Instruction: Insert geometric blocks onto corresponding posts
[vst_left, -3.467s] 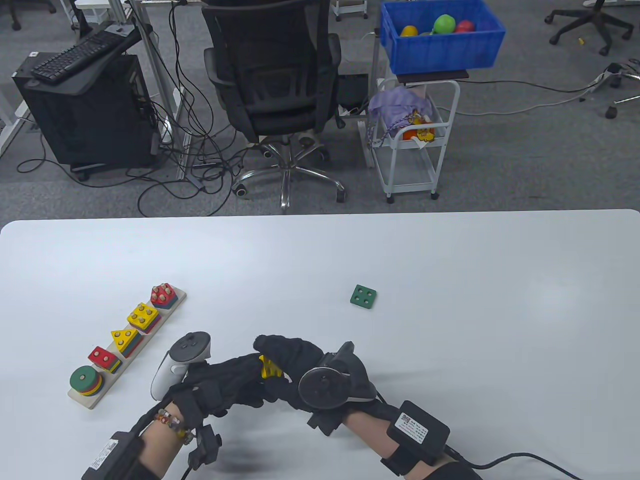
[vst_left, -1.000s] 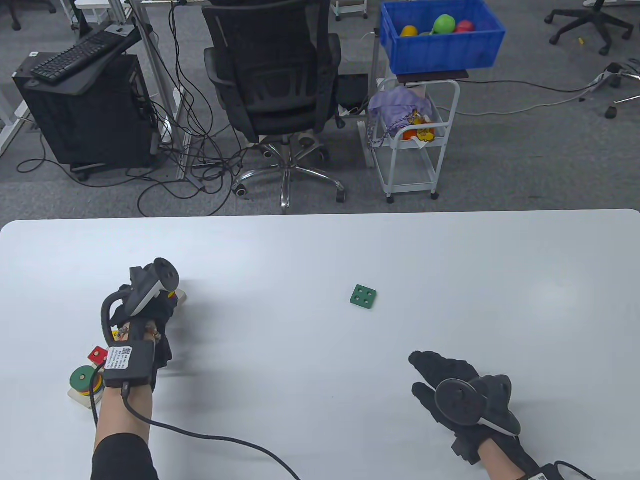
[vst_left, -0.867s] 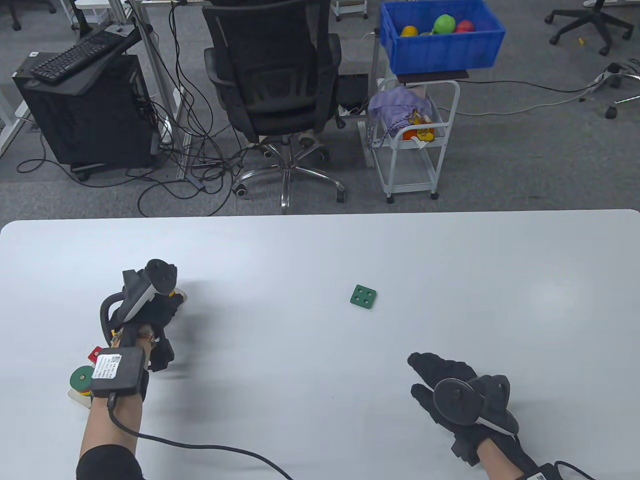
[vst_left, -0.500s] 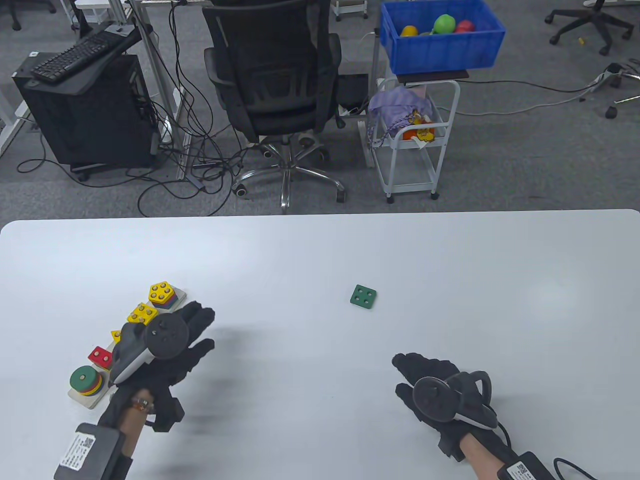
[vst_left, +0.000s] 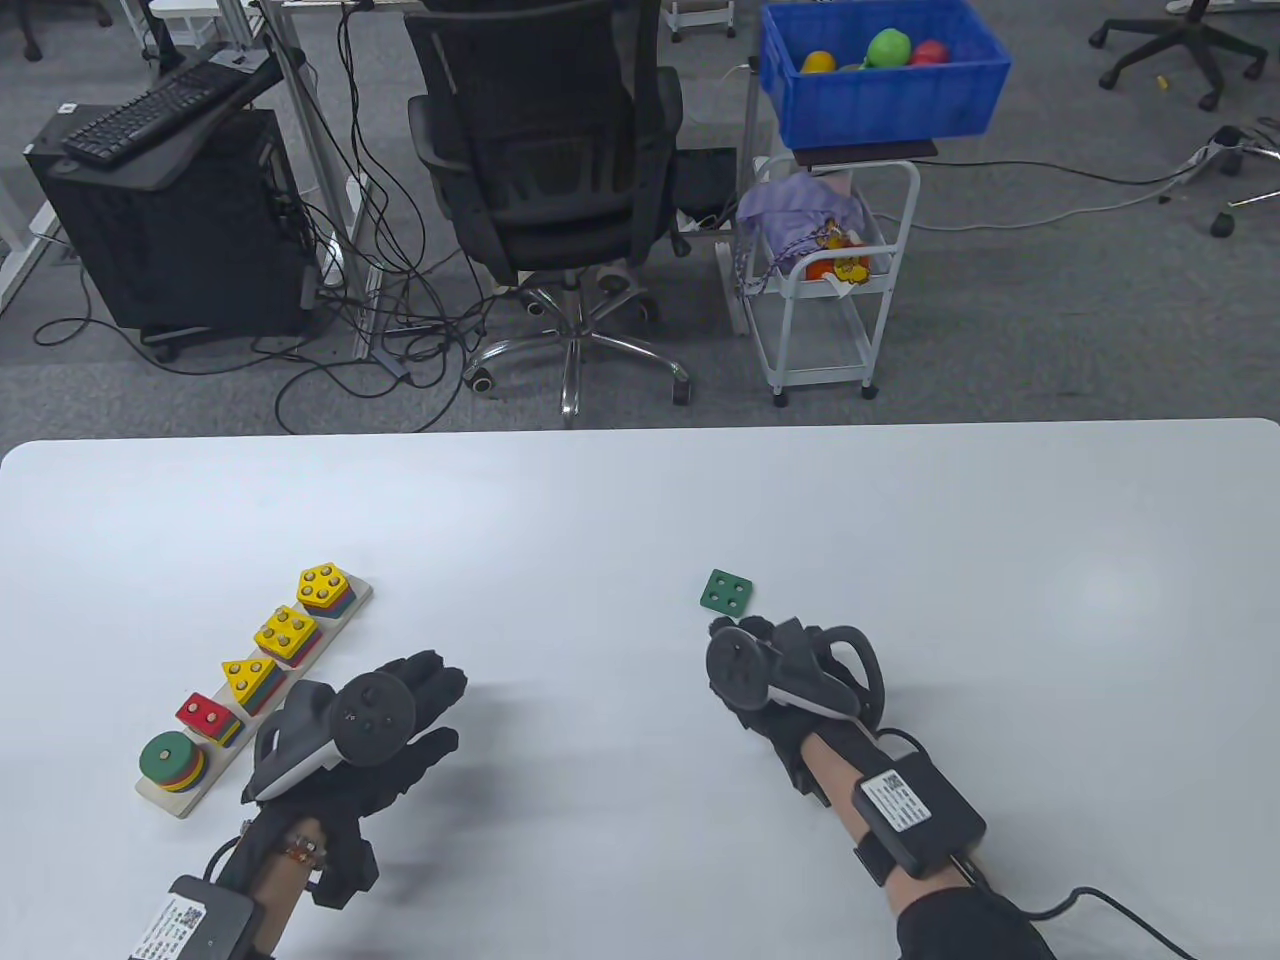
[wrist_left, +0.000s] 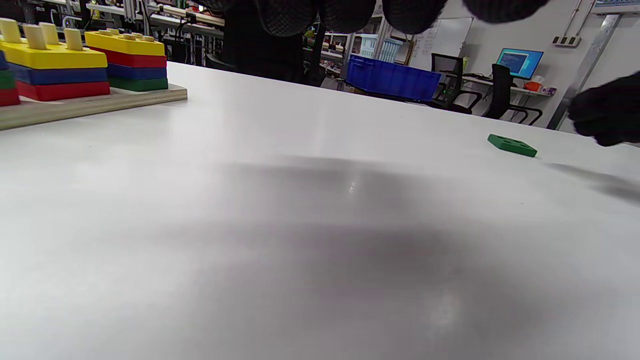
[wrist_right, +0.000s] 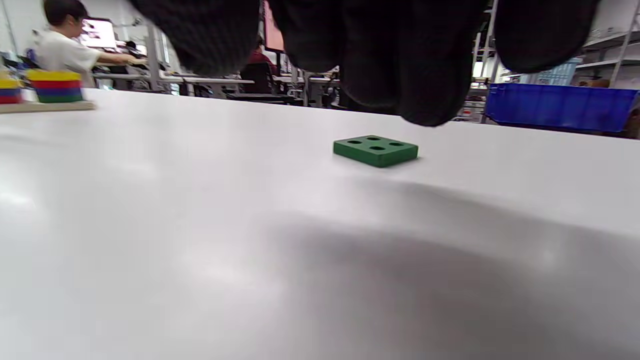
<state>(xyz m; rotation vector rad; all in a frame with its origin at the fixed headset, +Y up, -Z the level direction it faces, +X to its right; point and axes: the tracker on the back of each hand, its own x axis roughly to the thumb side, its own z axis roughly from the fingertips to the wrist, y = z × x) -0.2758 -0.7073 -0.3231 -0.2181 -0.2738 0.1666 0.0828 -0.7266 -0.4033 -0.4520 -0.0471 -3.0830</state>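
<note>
Green square block sitting flat, my right grip almost on it

The green block (vst_left: 727, 592) lies flat on the bench (vst_left: 640, 500), four holes up, corners slightly turned; it's square, so no real long axis. My right hand (vst_left: 775, 672) sits just at its 6 o'clock, not touching, fingers (wrist_right: 400, 60) hanging over it, relaxed and holding nothing. My left hand (vst_left: 385, 725) hovers palm-down, fingers spread, empty. The wooden peg board (vst_left: 255, 690) with its stacked shapes runs from 8 toward 1 o'clock, at the left hand's 10 o'clock.
</note>
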